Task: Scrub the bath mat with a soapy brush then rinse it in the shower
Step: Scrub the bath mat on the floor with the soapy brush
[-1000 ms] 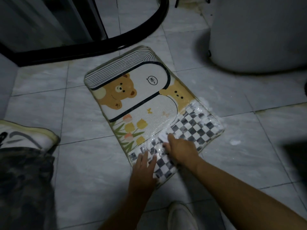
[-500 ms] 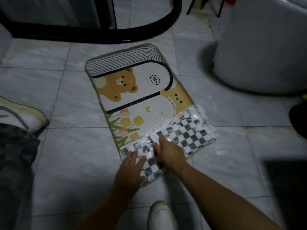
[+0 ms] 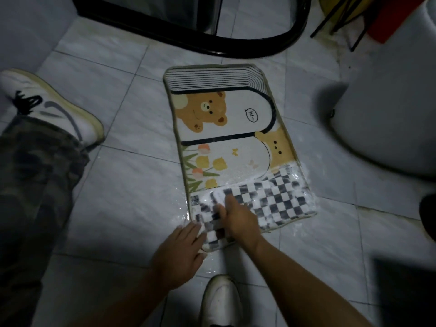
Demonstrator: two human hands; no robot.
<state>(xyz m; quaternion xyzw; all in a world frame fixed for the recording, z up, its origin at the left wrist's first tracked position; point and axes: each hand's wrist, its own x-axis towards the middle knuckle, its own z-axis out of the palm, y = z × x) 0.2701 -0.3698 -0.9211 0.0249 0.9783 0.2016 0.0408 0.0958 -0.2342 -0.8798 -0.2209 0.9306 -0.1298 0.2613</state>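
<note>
The tiled floor (image 3: pixel 132 185) under the bath mat (image 3: pixel 236 128) looks wet and glossy, so I judge everything here will slide. Beyond the mat's far end runs the black shower frame (image 3: pixel 236 47), and off the mat's right side stands a white rounded fixture (image 3: pixel 389 102). The mat lies flat on the floor between them, its striped end towards the shower and its checked end nearest me. It looks thin and soft, a floppy cloth-topped sheet. Soaked, it should be heavier than it looks, limp when lifted, and apt to skate on wet tile unless pinned. When it goes to the shower I would take it by the bound edge at two corners of a short end, where there is a firm hem, not by the slick middle. Suds (image 3: pixel 304 173) sit along the mat's right edge and over the checked band, while the bear panels further up look dry and unscrubbed. My left grip (image 3: pixel 181 253) lies flat with fingers straight, pressing the mat's near left corner and holding nothing. My right grip (image 3: pixel 238 220) is curled down on the checked band, and I take it to be closed over the brush (image 3: pixel 217 196), which shows only as a pale blur past my fingers.
</note>
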